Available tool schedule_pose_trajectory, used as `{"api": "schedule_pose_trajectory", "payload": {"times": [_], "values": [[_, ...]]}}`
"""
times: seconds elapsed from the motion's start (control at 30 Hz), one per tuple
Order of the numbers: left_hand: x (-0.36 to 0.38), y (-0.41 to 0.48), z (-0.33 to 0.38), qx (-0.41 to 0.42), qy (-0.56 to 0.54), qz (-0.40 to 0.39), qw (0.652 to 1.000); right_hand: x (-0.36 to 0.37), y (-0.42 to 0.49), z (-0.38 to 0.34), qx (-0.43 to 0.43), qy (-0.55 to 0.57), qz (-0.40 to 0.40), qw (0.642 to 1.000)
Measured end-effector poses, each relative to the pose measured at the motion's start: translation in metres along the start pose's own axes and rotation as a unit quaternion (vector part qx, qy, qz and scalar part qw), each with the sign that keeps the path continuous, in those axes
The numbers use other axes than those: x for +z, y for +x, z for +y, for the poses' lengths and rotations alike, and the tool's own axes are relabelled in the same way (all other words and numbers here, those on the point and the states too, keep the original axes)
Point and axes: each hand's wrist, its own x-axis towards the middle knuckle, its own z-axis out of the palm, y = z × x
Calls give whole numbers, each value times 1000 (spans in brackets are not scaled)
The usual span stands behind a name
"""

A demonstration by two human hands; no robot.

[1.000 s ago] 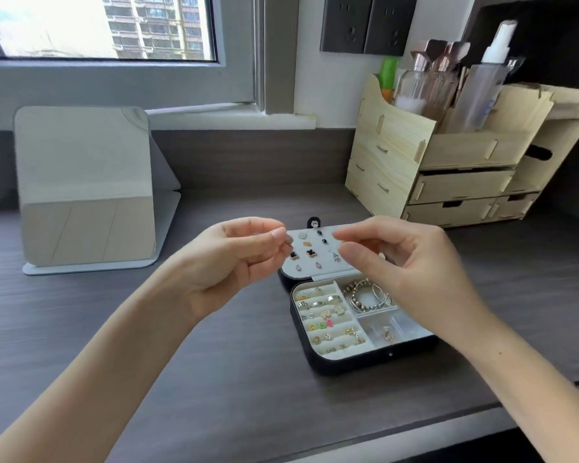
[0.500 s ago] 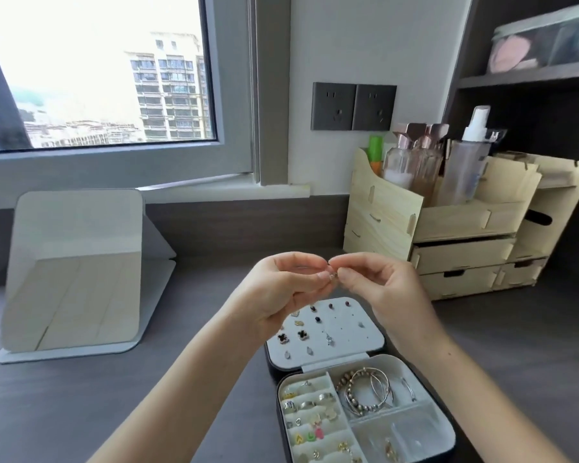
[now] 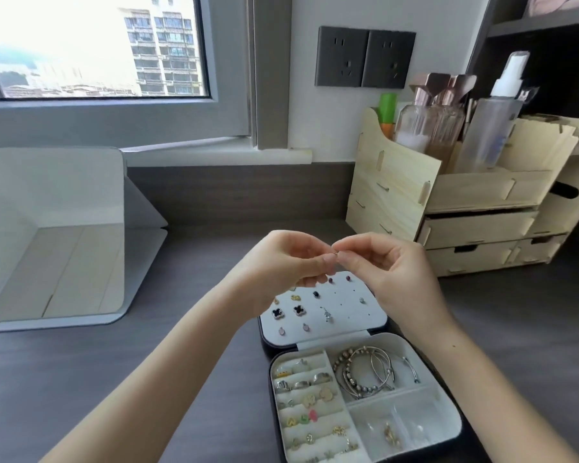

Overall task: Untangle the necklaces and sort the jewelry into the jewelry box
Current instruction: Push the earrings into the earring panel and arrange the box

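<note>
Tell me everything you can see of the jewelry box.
The jewelry box lies open on the grey desk, dark outside, white-lined inside. Its lid panel holds stud earrings. The base has rolls with rings on the left, bracelets in the far right compartment, small clear bags in the near right one. The left hand and right hand pinch a small metal piece above the lid.

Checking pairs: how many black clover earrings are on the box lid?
2, side by side on the lid's left half: one black clover earring, the other just right. The left hand hides its top corner.
</note>
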Motion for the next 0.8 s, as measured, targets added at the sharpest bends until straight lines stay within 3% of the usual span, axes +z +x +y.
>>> {"api": "schedule_pose_trajectory", "payload": {"times": [0.17,0.37,0.6,0.8], "values": [[-2,1,-2,1,-12,-19,1000,-3,-1,1,-2,-9,-14,1000],[-7,2,-4,-27,-39,-104,993,-3,0,4,-22,-44,-27,998],[-8,2,-7,-56,-117,-208,970,-5,0,3,-29,13,-87,996],[-7,4,-10,-82,-142,-218,962,-7,-1,2,15,46,-94,994]]}}
